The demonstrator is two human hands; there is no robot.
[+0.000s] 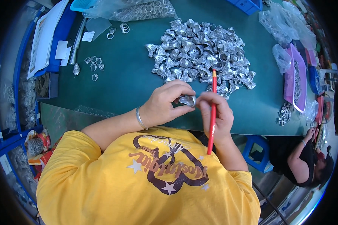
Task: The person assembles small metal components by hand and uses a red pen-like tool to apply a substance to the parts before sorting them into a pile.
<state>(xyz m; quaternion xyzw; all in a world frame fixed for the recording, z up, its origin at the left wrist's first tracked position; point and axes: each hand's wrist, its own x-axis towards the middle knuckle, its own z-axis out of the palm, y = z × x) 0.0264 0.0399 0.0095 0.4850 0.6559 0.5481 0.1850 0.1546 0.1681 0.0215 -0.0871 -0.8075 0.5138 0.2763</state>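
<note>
The left hand [165, 103] pinches a silvery ring [187, 100] between thumb and fingers, above the surface [127, 71] near its front edge; the right hand [218, 114] grips a red pencil [213, 123], its blurred fingertips beside the ring, contact unclear. Just beyond the hands, a broad pile of rings [204, 52] blocks the way forward, the pencil's upper end overlapping it in view. To the left lie a few loose rings [93, 62] and a metal rod [77, 41]; a plastic bag [146, 9] of rings sits at the back. Rightward, a purple basket [294, 78] stands near the side edge, a small ring cluster [285, 114] beside it. Bare green stretches separate the pile from the loose rings and from the basket. The front edge runs close to the person's torso.
</note>
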